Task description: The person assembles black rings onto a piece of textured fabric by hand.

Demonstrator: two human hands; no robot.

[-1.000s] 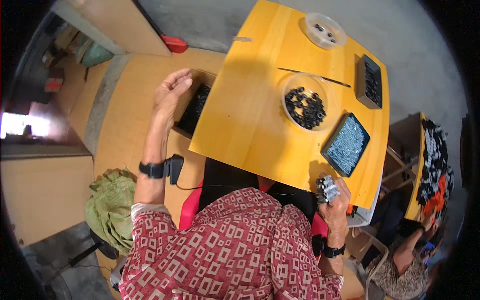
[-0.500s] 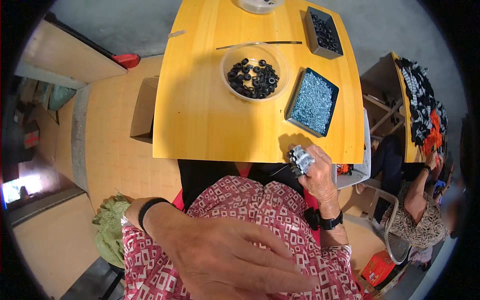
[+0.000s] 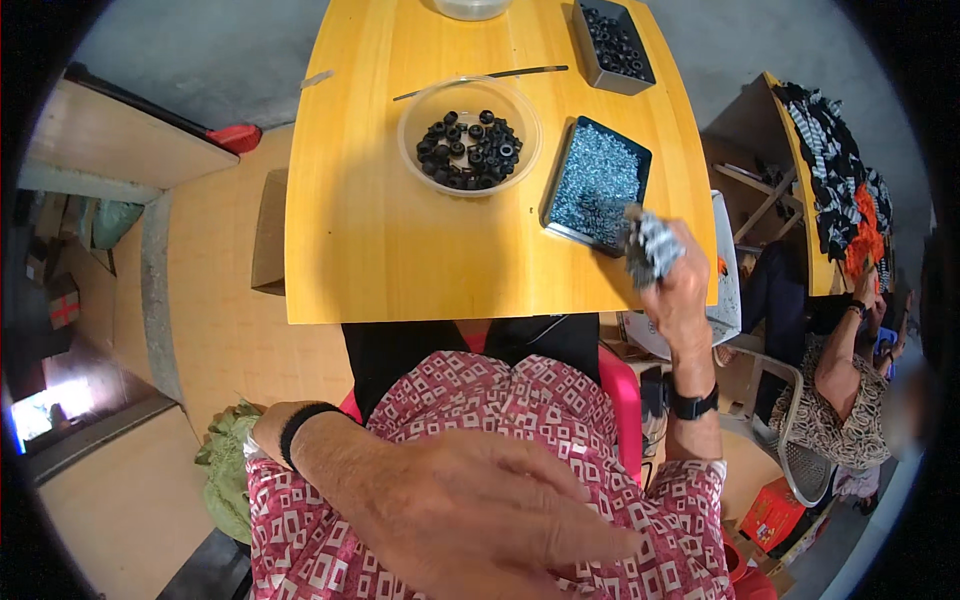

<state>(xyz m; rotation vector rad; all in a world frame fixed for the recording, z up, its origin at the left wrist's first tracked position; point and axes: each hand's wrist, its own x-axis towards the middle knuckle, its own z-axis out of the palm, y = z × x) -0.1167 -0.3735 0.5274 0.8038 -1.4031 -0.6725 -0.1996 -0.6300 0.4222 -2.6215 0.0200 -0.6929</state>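
My right hand (image 3: 682,285) is raised above the table's near right corner, closed round a bunched grey-and-white striped cloth (image 3: 655,250) with a darker, blurred end. That end overlaps the near corner of a dark tray (image 3: 553,222) full of small clear bluish beads (image 3: 597,180); whether they touch, I cannot tell. Left of this tray stands a clear round plastic bowl (image 3: 408,160) with several black ring-like pieces (image 3: 470,152) in it. My left hand (image 3: 470,510) is close to the camera, over my lap, fingers stretched out and holding nothing.
A thin dark rod (image 3: 520,71) lies behind the bowl on the yellow table (image 3: 390,270). At the back are a grey tray (image 3: 602,76) of black pieces and another clear container (image 3: 470,8). To the right, another person's hand (image 3: 866,290) is at orange and striped cloth (image 3: 862,235).
My right hand has moved forward and to the right with the cloth, from the table's front edge to the bead tray's near corner. The table sits slightly further left in view.
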